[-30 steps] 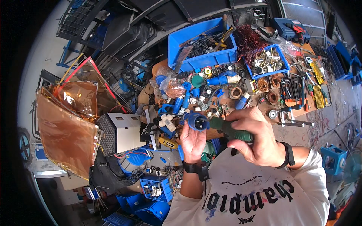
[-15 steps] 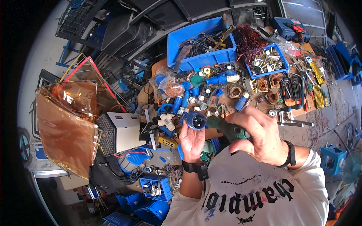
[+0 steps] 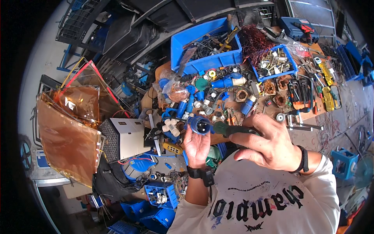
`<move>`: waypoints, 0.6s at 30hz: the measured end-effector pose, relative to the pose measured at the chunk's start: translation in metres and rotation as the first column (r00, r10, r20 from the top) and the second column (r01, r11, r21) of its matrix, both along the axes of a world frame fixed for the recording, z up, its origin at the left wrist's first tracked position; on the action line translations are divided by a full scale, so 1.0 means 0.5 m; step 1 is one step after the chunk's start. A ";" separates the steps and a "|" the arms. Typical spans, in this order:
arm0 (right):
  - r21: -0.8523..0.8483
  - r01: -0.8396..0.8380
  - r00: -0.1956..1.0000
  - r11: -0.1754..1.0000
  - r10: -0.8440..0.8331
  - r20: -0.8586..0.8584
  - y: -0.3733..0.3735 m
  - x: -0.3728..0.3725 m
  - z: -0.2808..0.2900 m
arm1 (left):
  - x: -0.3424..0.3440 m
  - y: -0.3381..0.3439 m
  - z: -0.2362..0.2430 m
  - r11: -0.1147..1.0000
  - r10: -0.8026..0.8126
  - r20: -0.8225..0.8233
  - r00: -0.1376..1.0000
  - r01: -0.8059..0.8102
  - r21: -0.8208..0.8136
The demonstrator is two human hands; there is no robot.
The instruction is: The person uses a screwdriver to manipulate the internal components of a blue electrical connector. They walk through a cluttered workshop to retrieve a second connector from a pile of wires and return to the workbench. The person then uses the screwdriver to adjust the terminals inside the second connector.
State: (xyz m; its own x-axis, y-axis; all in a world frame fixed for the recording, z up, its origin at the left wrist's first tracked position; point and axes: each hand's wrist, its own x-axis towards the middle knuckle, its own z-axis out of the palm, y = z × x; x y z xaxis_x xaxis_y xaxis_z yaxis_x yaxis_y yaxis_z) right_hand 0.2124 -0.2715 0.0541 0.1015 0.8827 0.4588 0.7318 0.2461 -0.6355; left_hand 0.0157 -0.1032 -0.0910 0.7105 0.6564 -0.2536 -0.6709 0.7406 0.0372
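Observation:
A round blue industrial plug [image 3: 198, 124], its open end showing dark with small pins inside, is held up in my left hand [image 3: 197, 146], whose fingers curl behind it. My right hand [image 3: 269, 142] is closed around a dark green screwdriver [image 3: 228, 129] with a thick body. The tool points left, its front end close against the plug's open side. Whether the tip touches a pin or screw inside cannot be made out. Under and beyond the plug, the workbench [image 3: 309, 113] carries loose blue and white connector parts.
A large blue crate [image 3: 212, 62] of tools and cables stands at the back. Right of it is a smaller blue tray [image 3: 274, 62] of metal pins. Hex keys [image 3: 300, 93] and a red drill [image 3: 306, 31] lie at the right. A white box [image 3: 126, 138] stands left.
The screwdriver has turned, with its rear end now lying under the fingers of my right hand. The plug in my left hand has shifted slightly left.

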 end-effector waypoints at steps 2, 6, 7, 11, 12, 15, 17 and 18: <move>0.013 0.007 1.000 1.000 -0.007 -0.011 0.001 0.002 -0.004 | 0.004 -0.005 -0.001 0.999 -0.003 -0.016 1.000 0.004 0.040; 0.172 0.039 0.969 0.984 0.005 -0.247 0.012 -0.004 -0.024 | 0.007 -0.005 0.005 1.000 -0.015 -0.056 0.998 0.016 0.016; 0.171 0.018 0.965 0.985 0.028 -0.261 0.013 0.000 -0.024 | 0.007 -0.006 0.006 1.000 -0.012 -0.044 0.999 0.012 0.002; 0.172 -0.023 0.972 0.985 0.062 -0.226 0.015 0.008 -0.020 | 0.005 -0.012 0.008 1.000 -0.014 -0.034 0.999 0.015 0.008; 0.171 -0.020 0.980 0.985 0.054 -0.193 0.014 0.009 -0.018 | 0.005 -0.013 0.008 0.999 -0.022 -0.039 0.999 0.023 0.025; 0.199 0.122 0.955 0.972 -0.060 -0.291 0.024 -0.009 -0.030 | 0.005 -0.012 0.006 0.997 -0.049 -0.001 0.999 0.049 0.060; 0.064 0.082 0.965 0.995 -0.063 -0.256 0.010 -0.003 -0.023 | 0.005 -0.014 0.008 0.998 -0.016 -0.043 0.999 0.019 0.055; -0.004 0.064 0.969 0.998 -0.063 -0.239 0.004 0.000 -0.020 | 0.005 -0.016 0.010 0.999 -0.001 -0.065 0.998 0.004 0.053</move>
State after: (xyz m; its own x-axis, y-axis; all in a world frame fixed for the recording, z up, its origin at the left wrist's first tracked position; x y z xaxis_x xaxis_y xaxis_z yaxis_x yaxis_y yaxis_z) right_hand 0.2124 -0.2695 0.0440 0.2643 0.8694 0.4175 0.5730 0.2066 -0.7931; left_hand 0.0181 -0.1113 -0.0862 0.6956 0.6683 -0.2635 -0.6638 0.7383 0.1200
